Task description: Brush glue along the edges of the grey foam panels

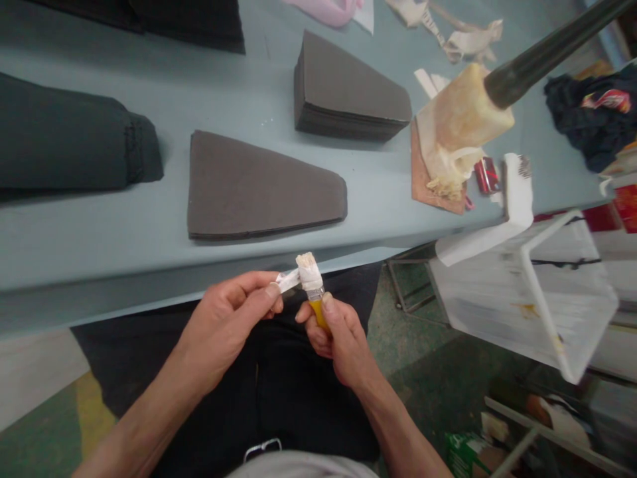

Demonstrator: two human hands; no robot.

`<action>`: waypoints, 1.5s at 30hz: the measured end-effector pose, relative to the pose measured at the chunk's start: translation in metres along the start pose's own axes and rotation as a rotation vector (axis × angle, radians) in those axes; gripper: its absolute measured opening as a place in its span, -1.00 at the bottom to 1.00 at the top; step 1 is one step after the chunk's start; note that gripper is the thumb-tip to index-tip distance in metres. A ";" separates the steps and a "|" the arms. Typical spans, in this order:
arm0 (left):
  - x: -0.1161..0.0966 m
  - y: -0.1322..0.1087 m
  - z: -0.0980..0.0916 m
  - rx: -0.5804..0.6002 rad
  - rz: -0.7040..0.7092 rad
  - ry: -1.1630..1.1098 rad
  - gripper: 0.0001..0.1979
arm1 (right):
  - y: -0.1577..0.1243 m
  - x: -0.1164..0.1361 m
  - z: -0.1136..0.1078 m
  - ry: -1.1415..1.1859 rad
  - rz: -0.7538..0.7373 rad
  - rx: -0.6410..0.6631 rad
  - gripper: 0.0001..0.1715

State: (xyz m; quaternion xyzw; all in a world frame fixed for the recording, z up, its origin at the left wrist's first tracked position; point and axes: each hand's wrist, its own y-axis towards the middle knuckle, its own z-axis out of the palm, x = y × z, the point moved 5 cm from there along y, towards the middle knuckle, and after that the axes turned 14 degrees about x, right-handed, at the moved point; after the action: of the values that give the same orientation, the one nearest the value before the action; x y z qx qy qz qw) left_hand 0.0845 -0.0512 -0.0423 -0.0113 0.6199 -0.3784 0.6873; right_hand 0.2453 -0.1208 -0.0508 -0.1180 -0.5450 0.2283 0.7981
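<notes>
My right hand (336, 328) is closed around the yellow handle of a small paintbrush (320, 313), its bristle end pointing up and away. White tape (309, 273) wraps the brush just below the pale bristle tips. My left hand (239, 305) pinches the loose end of a white tape strip (288, 281) that runs to the brush head. Both hands are just off the table's front edge, over my lap. Beyond them on the table lies a low stack of dark grey tapered pieces (263, 189).
A taller stack of grey tapered pieces (353, 86) stands farther back. Dark green fabric (70, 136) lies at the left. A glue-crusted container (452, 109) with a black handle sits on a brown board (423, 179). A white plastic bin (517, 299) stands at the right.
</notes>
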 end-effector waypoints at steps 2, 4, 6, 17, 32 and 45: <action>-0.001 -0.003 -0.005 -0.006 -0.008 0.065 -0.66 | -0.001 0.003 -0.002 -0.012 -0.010 -0.008 -0.24; -0.003 -0.006 -0.009 0.015 -0.028 0.116 -0.62 | -0.002 0.005 -0.003 -0.029 -0.014 -0.011 -0.25; -0.005 -0.010 -0.012 0.047 -0.059 0.171 -0.56 | -0.003 0.005 -0.003 -0.051 -0.016 -0.007 -0.25; -0.024 -0.029 -0.021 -0.035 0.002 0.436 -0.58 | -0.001 -0.002 -0.003 -0.065 0.030 -0.083 -0.18; -0.039 -0.041 -0.010 -0.081 0.198 0.587 -0.72 | 0.001 -0.005 -0.001 -0.044 0.053 -0.098 -0.17; -0.054 -0.042 0.033 -0.051 0.379 0.594 -0.79 | 0.001 -0.007 0.000 -0.043 0.010 -0.086 -0.20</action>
State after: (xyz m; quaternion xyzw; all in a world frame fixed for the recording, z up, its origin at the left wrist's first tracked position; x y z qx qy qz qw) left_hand 0.0945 -0.0670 0.0310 0.1973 0.7930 -0.2156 0.5346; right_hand 0.2429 -0.1235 -0.0568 -0.1500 -0.5706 0.2112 0.7793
